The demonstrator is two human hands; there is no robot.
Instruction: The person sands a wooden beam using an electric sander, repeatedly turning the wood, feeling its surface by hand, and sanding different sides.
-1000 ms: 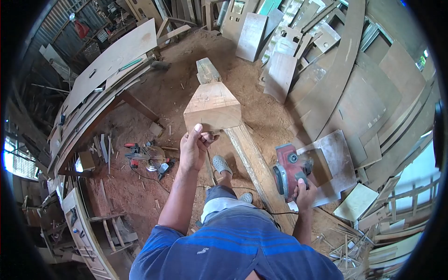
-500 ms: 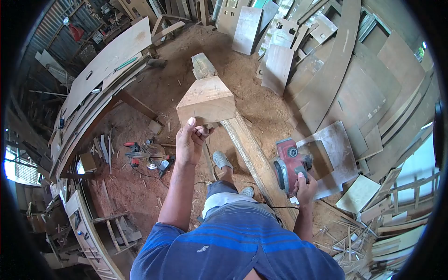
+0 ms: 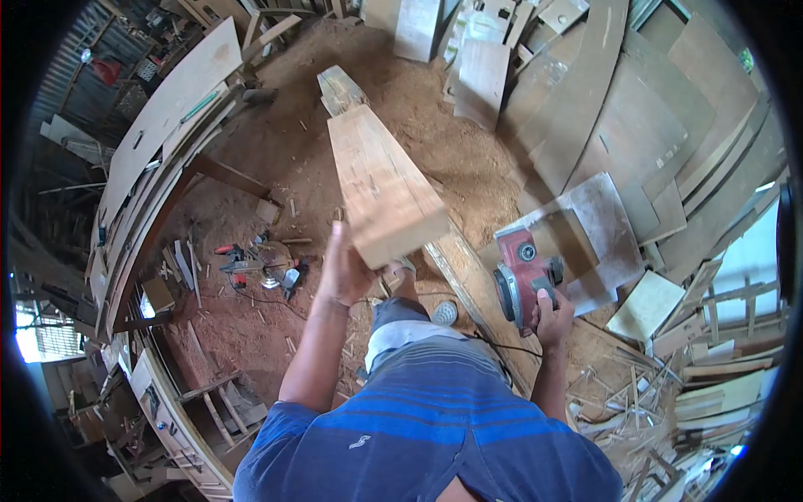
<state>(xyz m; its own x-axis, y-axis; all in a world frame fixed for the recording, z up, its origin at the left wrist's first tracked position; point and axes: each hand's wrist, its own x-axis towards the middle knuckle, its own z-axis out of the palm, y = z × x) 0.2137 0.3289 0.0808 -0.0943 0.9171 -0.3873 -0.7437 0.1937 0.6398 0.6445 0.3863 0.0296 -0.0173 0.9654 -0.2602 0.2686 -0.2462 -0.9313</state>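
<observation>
The thick block of wood (image 3: 386, 180), broad and pale, lies lengthwise with its near end raised toward me and slightly blurred. My left hand (image 3: 350, 272) is at that near end, with its thumb up along the left side and its fingers mostly hidden beneath the block. Under the block runs a long rough timber beam (image 3: 473, 289), whose far end (image 3: 341, 90) shows past the block. To the right, my right hand (image 3: 552, 320) is wrapped round the handle of a red electric planer (image 3: 523, 280), held on its side beside the beam.
A circular-saw-like power tool (image 3: 266, 269) lies on the dirt floor at left. Stacked plywood sheets (image 3: 171, 125) stand on a bench beyond it. Boards and panels (image 3: 640, 125) lean at the right. Wood scraps (image 3: 623, 402) litter the lower right. A black cord (image 3: 502, 347) trails near my waist.
The block has turned from its end facing me to its long face showing, its near end shifting right and down. My left thumb has come off its edge. The planer remains in my right hand.
</observation>
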